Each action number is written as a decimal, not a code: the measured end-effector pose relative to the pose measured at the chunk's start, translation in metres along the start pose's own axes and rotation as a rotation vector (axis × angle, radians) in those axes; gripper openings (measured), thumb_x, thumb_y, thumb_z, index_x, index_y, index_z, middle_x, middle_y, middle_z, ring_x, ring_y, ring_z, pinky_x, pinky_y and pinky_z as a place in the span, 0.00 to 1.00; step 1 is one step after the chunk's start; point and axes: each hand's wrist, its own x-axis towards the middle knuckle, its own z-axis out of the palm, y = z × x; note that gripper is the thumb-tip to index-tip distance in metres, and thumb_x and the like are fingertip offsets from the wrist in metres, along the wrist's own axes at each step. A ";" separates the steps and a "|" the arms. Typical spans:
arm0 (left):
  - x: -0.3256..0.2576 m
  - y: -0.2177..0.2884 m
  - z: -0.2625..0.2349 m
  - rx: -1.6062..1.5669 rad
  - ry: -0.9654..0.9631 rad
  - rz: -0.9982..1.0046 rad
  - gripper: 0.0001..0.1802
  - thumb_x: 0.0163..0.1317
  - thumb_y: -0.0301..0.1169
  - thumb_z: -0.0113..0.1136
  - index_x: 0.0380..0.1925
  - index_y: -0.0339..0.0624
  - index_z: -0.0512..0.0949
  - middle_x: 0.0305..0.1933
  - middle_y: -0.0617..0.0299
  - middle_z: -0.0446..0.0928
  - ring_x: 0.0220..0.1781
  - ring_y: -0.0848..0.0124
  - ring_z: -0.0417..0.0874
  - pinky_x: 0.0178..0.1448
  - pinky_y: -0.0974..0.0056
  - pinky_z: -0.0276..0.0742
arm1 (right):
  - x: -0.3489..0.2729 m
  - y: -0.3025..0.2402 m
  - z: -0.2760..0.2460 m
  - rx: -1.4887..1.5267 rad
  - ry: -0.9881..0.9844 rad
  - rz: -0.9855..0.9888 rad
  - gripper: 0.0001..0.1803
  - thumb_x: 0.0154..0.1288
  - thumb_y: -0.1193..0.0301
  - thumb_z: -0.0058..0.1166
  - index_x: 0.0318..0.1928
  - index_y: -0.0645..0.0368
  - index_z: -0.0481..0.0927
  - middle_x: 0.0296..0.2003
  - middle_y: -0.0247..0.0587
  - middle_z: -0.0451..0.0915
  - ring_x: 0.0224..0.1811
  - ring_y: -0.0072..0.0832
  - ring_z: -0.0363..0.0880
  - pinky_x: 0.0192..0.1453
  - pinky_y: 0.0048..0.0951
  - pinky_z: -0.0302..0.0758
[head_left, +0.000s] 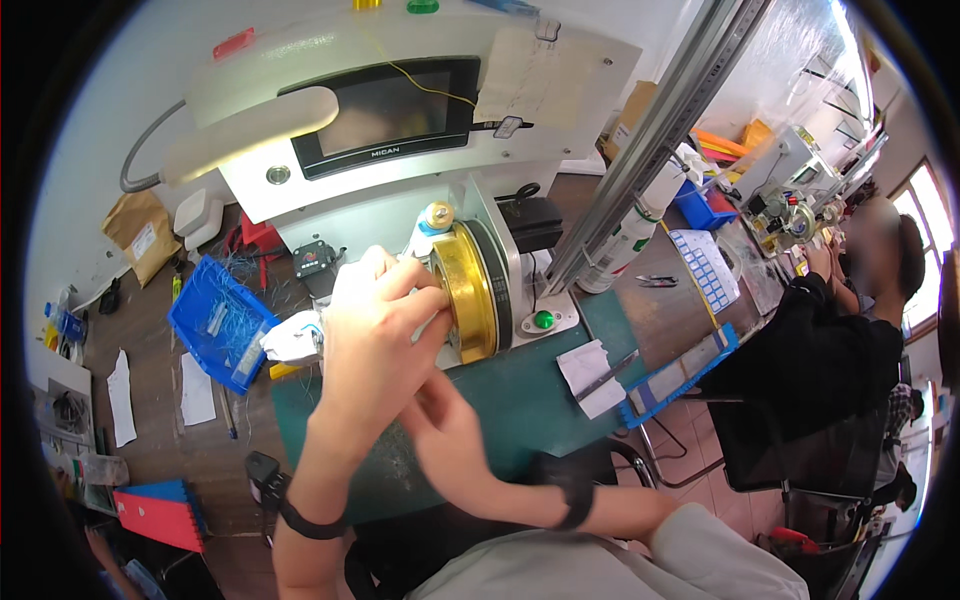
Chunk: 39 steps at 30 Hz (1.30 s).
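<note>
My left hand (372, 335) is raised in front of the bench machine, its fingers bent and pressed together beside the gold-coloured wheel (479, 300). What it pinches, if anything, is too small to make out. Just below it, my right hand (445, 432) reaches up from the right; its fingers are hidden behind the left hand. A black-rimmed disc (494, 275) sits against the wheel's right side. Above the wheel is a small brass-coloured roller (438, 215). Left of my left hand, a white-wrapped piece (293, 338) sticks out over the bench.
A green mat (520, 405) lies under my hands. The machine carries a dark screen (390, 110) and a lamp (255, 130). At left stands a blue tray (225, 325) with fine strands. A green button (543, 319), metal post (660, 130) and spray can (622, 245) stand right; another person (815, 350) sits beyond.
</note>
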 end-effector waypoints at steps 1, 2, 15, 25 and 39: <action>-0.005 0.000 0.004 -0.024 0.055 -0.039 0.05 0.51 0.25 0.73 0.29 0.42 0.85 0.36 0.64 0.80 0.42 0.58 0.79 0.47 0.54 0.76 | -0.014 -0.005 -0.014 -0.078 0.037 -0.053 0.17 0.81 0.73 0.58 0.65 0.58 0.74 0.48 0.31 0.78 0.49 0.18 0.78 0.54 0.22 0.76; -0.009 0.000 0.006 -0.048 0.112 -0.077 0.06 0.51 0.24 0.73 0.30 0.43 0.85 0.36 0.64 0.81 0.41 0.57 0.80 0.46 0.54 0.76 | -0.024 -0.013 -0.031 -0.156 0.073 -0.108 0.16 0.81 0.73 0.57 0.65 0.59 0.74 0.47 0.31 0.78 0.48 0.17 0.77 0.54 0.21 0.75; -0.013 0.004 0.013 -0.009 0.186 -0.056 0.09 0.50 0.20 0.74 0.32 0.42 0.85 0.38 0.66 0.82 0.39 0.61 0.81 0.46 0.58 0.73 | 0.088 -0.157 -0.148 -0.391 0.271 -0.774 0.13 0.82 0.75 0.58 0.62 0.62 0.82 0.50 0.30 0.82 0.51 0.16 0.77 0.58 0.20 0.71; 0.043 0.062 -0.032 0.254 0.278 -0.019 0.19 0.57 0.22 0.76 0.49 0.46 0.89 0.48 0.62 0.81 0.46 0.62 0.83 0.50 0.58 0.77 | 0.091 -0.158 -0.153 -0.292 0.188 -0.750 0.12 0.81 0.78 0.56 0.58 0.64 0.88 0.52 0.31 0.84 0.57 0.18 0.78 0.64 0.21 0.70; 0.152 0.104 0.035 -0.353 0.114 -0.024 0.12 0.69 0.27 0.71 0.50 0.37 0.90 0.40 0.55 0.92 0.41 0.71 0.93 0.50 0.69 0.86 | 0.102 -0.182 -0.172 -0.862 0.174 -1.224 0.13 0.70 0.84 0.64 0.53 0.65 0.88 0.45 0.32 0.87 0.45 0.23 0.77 0.53 0.26 0.73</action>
